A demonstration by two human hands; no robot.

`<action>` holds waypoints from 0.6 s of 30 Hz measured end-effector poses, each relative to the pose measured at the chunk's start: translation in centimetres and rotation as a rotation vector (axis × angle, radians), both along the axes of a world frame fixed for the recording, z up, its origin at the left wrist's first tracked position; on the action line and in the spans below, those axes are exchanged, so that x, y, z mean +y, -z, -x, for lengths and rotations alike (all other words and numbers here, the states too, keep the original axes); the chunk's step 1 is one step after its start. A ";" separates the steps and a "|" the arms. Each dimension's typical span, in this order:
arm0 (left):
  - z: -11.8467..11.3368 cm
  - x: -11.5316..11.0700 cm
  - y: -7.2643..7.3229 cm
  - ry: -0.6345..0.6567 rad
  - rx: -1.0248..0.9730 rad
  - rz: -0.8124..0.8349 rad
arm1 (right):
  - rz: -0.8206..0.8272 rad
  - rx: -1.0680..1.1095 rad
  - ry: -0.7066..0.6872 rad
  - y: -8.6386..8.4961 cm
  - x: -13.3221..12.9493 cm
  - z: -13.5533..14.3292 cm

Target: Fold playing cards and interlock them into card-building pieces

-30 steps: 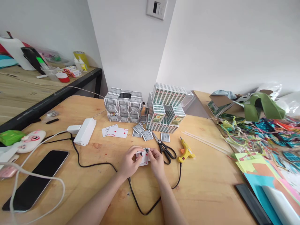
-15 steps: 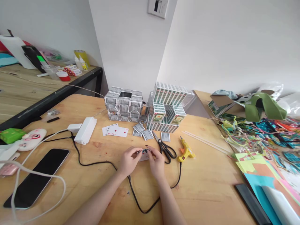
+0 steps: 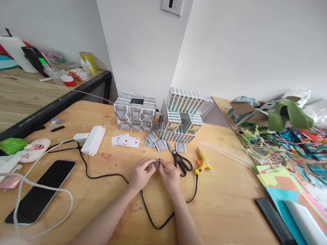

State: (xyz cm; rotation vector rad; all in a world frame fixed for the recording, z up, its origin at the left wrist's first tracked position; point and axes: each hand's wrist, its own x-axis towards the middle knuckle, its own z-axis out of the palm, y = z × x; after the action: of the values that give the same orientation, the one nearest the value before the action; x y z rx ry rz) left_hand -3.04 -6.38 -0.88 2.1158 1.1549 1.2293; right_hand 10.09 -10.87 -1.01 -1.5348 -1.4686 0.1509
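Note:
Both my left hand [image 3: 142, 174] and my right hand [image 3: 169, 175] pinch a small playing card [image 3: 154, 165] between thumbs and fingers, one at each side. The card's patterned back partly shows; the fingers cover its edges. Black-handled scissors [image 3: 182, 162] lie just right of my right hand, and a yellow glue gun [image 3: 203, 162] lies beyond them. Past my hands are loose patterned cards [image 3: 160, 145] and face-up cards [image 3: 131, 142]. Behind them stand a structure of folded cards [image 3: 135, 114] and a stack of card boxes [image 3: 178, 117].
A black cable [image 3: 150, 217] loops around my forearms. On the left lie a phone [image 3: 42, 190], a white power adapter [image 3: 94, 140] and white cords. Clear glue sticks [image 3: 224, 153], coloured paper [image 3: 281, 183] and a craft-material pile [image 3: 288, 143] are on the right.
The card between my fingers has been raised and turned, so its patterned back shows instead of its white face. My hands stay in nearly the same place.

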 end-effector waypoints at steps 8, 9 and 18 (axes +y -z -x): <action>0.1 -0.1 0.1 -0.008 0.019 0.045 | 0.067 -0.006 0.055 0.5 0.1 0.0; 0.1 -0.1 0.1 0.001 0.019 0.055 | 0.088 0.002 0.065 0.6 0.1 0.0; 0.0 0.0 -0.1 0.018 -0.046 0.220 | 0.235 0.347 0.053 0.2 0.2 0.1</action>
State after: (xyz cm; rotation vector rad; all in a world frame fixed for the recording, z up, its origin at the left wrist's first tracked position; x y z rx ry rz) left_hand -3.04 -6.35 -0.80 1.9224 1.1893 1.0832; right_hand 10.04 -10.65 -1.19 -1.6350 -1.1639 0.5473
